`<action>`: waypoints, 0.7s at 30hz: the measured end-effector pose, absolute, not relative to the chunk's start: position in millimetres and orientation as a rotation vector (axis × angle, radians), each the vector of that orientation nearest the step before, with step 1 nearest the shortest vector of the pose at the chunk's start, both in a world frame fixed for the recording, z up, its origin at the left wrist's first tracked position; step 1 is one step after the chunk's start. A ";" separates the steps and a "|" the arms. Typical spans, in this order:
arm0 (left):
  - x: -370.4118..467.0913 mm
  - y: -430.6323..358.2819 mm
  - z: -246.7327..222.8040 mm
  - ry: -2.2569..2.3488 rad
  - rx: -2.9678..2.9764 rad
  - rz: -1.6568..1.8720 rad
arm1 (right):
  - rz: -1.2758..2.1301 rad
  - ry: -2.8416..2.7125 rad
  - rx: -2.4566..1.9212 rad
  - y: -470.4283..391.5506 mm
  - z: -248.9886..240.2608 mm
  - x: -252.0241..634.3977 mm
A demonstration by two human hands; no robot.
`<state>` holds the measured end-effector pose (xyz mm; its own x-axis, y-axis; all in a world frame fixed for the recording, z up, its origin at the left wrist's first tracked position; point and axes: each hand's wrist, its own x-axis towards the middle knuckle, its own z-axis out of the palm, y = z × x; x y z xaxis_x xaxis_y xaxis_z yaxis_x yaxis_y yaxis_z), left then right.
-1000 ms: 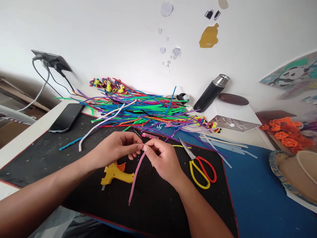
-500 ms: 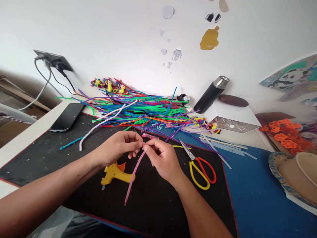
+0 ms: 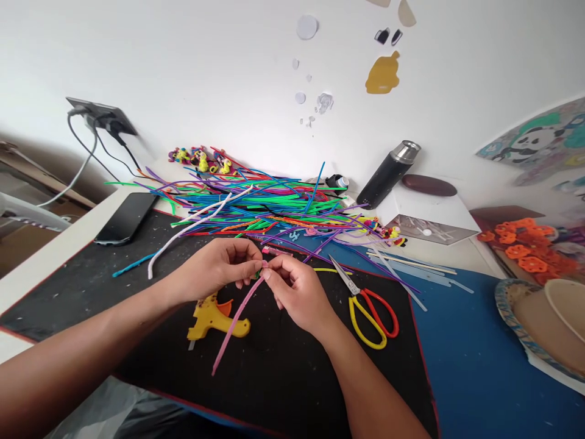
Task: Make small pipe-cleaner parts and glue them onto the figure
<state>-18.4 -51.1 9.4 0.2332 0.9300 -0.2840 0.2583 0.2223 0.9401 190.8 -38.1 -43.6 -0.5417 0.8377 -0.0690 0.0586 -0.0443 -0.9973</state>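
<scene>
A pink pipe cleaner (image 3: 233, 326) is pinched at its upper end between both hands, and its long tail slants down to the lower left. My left hand (image 3: 231, 268) grips that end with thumb and forefinger. From the other side, my right hand (image 3: 297, 286) pinches it too, the fingertips of both hands nearly touching. A bit of green shows between the fingers; what it is I cannot tell. Under the pipe cleaner's tail lies a yellow glue gun (image 3: 214, 320) with an orange trigger. Scissors (image 3: 365, 308) with red and yellow handles lie to the right of my right hand.
A heap of coloured pipe cleaners (image 3: 265, 204) spreads along the wall. A phone (image 3: 125, 218) lies at the left, and a black thermos (image 3: 388, 175) leans at the back right. Thin translucent sticks (image 3: 411, 271) rest on the blue mat (image 3: 470, 353). Orange shapes (image 3: 525, 250) sit far right.
The pink pipe cleaner's free tail has swung to the left, now crossing the glue gun's handle. Both hands stay pinched together in nearly the same place.
</scene>
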 end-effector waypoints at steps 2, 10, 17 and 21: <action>-18.9 -51.2 8.4 1.272 1.289 0.708 | 1.657 -1.629 -0.963 -37.8 -43.5 191.1; -21.7 -49.9 8.8 1.286 1.369 0.666 | 1.672 -1.654 -1.001 -37.5 -38.4 191.7; -22.9 -45.5 10.2 1.271 1.392 0.663 | 1.699 -1.634 -0.975 -37.2 -41.4 192.5; -21.3 -46.9 10.0 1.280 1.374 0.741 | 1.763 -1.598 -0.938 -39.1 -40.4 192.1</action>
